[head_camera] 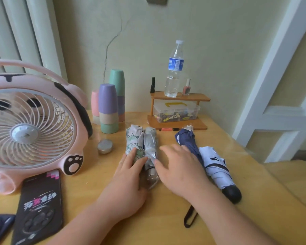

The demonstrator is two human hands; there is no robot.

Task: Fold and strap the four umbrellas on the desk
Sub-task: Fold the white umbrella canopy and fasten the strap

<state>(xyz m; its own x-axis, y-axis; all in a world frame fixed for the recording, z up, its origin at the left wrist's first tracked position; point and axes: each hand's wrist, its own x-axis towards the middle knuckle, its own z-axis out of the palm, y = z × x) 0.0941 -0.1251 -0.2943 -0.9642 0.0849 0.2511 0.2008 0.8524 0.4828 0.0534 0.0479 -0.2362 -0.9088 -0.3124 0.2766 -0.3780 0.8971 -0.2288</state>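
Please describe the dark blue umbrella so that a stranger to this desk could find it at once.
Start at the wooden shelf holding the water bottle at the back of the desk. Just in front of its right end lies the dark blue umbrella, against a pale blue one; it alone is plain navy.

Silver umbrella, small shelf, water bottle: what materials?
Silver umbrella: probably coated fabric; metallic sheen, soft creases.
Shelf: looks like wood or wood laminate; smooth orange-brown boards, no grain visible.
Water bottle: clear plastic; see-through wall, blue label.
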